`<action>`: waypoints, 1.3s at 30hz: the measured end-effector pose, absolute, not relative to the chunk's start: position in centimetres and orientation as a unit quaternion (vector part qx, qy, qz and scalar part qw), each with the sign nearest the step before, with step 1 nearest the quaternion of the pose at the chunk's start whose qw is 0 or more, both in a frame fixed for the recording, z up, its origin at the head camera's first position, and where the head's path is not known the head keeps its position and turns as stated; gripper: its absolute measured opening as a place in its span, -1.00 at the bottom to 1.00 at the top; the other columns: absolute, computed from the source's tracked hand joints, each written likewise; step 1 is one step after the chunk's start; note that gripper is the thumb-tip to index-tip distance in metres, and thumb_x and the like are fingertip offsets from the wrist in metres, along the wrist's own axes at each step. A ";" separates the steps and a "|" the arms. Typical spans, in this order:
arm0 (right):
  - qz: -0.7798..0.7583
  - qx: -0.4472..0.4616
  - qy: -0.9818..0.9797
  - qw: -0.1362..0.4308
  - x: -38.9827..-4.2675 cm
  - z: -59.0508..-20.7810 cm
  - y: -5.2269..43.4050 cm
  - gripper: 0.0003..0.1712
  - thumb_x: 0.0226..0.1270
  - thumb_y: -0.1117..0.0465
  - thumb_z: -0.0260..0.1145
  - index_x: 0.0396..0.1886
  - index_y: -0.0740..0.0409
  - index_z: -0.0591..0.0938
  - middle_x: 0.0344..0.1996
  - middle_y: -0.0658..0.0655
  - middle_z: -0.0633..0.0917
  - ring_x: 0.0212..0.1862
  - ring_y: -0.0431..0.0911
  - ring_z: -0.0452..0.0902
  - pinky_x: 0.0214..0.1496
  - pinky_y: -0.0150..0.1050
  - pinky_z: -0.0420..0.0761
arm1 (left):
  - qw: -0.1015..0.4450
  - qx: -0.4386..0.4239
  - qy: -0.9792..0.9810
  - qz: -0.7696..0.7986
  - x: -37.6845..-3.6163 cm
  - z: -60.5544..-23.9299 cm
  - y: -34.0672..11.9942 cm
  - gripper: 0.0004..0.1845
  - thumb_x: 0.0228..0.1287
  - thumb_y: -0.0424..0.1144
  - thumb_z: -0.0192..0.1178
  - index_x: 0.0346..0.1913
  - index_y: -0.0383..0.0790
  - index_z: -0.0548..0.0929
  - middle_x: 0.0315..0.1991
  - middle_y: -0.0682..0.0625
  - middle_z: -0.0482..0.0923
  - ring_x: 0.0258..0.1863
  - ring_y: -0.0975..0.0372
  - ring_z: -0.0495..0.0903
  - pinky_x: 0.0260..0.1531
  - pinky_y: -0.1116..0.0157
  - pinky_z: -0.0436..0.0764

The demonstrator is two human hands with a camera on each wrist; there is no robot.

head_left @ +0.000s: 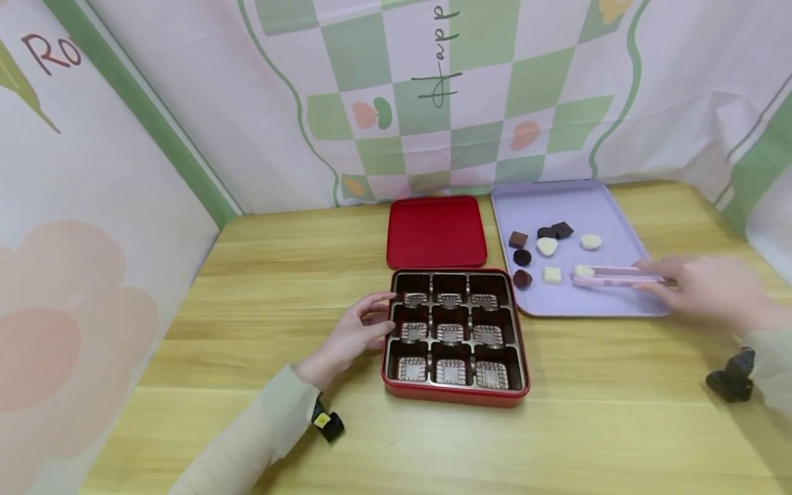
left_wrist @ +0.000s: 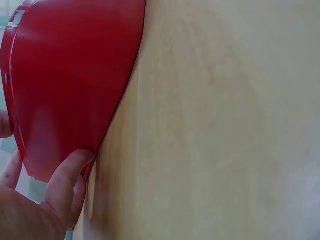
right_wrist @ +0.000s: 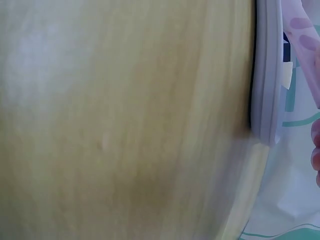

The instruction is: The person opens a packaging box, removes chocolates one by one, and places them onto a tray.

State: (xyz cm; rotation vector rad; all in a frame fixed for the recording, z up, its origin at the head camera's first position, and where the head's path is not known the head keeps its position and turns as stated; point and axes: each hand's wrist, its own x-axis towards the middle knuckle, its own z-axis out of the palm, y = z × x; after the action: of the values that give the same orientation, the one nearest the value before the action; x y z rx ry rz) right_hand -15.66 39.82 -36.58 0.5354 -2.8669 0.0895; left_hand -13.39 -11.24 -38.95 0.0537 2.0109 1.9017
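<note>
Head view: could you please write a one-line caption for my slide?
Left hand steadies an empty red chocolate box while right hand holds pink tongs over a lilac tray of chocolates.

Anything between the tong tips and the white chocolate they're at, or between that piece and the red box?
Nothing visible blocks either. The pink tongs in the right hand already reach the round white chocolate on the lilac tray. Toward the red nine-cell box, a white square chocolate and a dark round one lie low on the tray.
</note>
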 end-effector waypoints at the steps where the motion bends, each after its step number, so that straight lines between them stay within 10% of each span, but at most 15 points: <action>1: 0.029 0.183 -0.977 0.109 -15.7 -36.6 39.8 -0.61 0.09 0.01 0.38 -0.14 0.15 0.73 -0.29 0.30 0.73 -0.41 0.17 0.64 -0.54 0.06 0.52 | 0.187 0.018 0.713 0.676 -13.4 -38.9 -11.2 -0.43 0.19 -0.53 0.12 0.29 -0.16 0.40 0.13 -0.24 0.41 -0.01 0.12 0.53 -0.29 0.19 0.73; 27: 0.017 0.303 -0.937 0.175 -14.1 -34.5 37.7 -0.35 -0.23 -0.19 0.51 -0.14 0.10 0.71 -0.45 0.12 0.68 -0.57 -0.01 0.52 -0.62 -0.06 0.49 | 0.189 0.017 0.716 0.672 -13.4 -39.0 -11.3 -0.43 0.21 -0.52 0.12 0.30 -0.16 0.39 0.16 -0.26 0.40 0.04 0.07 0.51 -0.24 0.17 0.73; 39: 0.040 0.433 -0.882 0.184 -12.2 -36.9 35.0 -0.33 -0.16 -0.30 0.43 -0.12 0.05 0.69 -0.56 -0.23 0.48 -0.60 -0.44 0.22 -0.68 -0.41 0.36 | 0.191 0.021 0.715 0.672 -13.3 -38.8 -11.3 -0.41 0.20 -0.51 0.12 0.31 -0.15 0.38 0.15 -0.26 0.39 0.02 0.08 0.51 -0.24 0.18 0.73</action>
State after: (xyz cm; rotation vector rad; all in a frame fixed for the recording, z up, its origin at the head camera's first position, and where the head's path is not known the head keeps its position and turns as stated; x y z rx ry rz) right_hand -12.17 35.02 -36.92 1.2200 -2.4855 0.1125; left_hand -13.33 -11.35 -38.80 0.0576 2.0075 1.8883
